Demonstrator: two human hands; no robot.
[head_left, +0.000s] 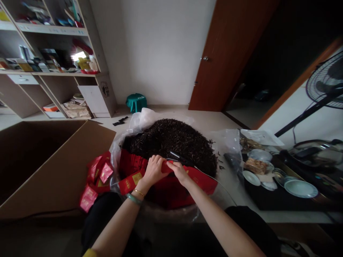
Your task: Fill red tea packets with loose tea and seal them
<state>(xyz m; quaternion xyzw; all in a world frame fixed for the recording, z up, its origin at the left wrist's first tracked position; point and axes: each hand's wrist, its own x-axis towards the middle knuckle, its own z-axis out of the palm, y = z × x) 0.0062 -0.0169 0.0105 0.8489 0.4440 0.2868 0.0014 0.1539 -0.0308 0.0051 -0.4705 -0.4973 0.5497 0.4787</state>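
Over a large plastic-lined container, my left hand [154, 169] is closed around the left end of a small red packet [167, 166]. My right hand [179, 172] grips the packet's other end, thumb and fingers pressed together. Just beyond the fingers lies a slim black tool [181, 159] with a pale cord, resting over a heap of dark, dry tea leaves [174, 139]. A tight row of red packets [131, 161] stands at the container's left. Another red packet with a gold label [131, 181] lies beside my left wrist. A red box [205, 181] sits under my right forearm.
An open cardboard box [88, 157] stands at left, with loose red and pink packets [99, 175] by it. On the right, a black tray [257, 200] bears dishes and a clear tub. Farther off are shelves [53, 30], a green-covered stool [136, 103] and a fan [325, 80].
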